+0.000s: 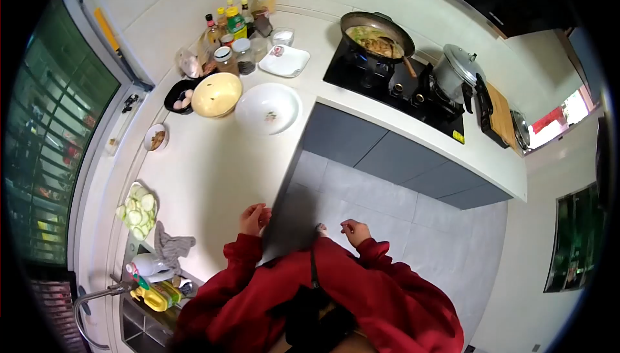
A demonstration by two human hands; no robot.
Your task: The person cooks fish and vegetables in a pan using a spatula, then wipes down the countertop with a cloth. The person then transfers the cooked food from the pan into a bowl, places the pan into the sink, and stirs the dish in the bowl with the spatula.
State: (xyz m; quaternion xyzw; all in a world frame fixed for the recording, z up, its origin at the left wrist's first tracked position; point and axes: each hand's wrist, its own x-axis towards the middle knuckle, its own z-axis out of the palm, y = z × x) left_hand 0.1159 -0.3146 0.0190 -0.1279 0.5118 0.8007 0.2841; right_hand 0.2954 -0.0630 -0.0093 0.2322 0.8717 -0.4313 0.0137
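Observation:
My left hand [256,219] hovers over the counter's near edge, its fingers curled in and no object showing in them. Out over the floor, my right hand [355,231] is loosely closed, also with nothing visible in it. Farther along the counter stand a large white bowl [268,109] and a cream-coloured basin [217,95]. A wok [405,33] on the stove [342,69] contains food in broth, with a wooden-handled spatula [409,68] resting in it. Sliced pale green vegetable [137,214] lies on a plate to the left of my left hand.
A dark bowl with eggs [183,99], a small bowl [156,137], a white square plate [285,60] and several bottles [236,22] occupy the back corner. A pressure cooker [458,69] stands on the stove's right side. By the sink [139,327] are a grey cloth [173,245] and a yellow bottle [155,296].

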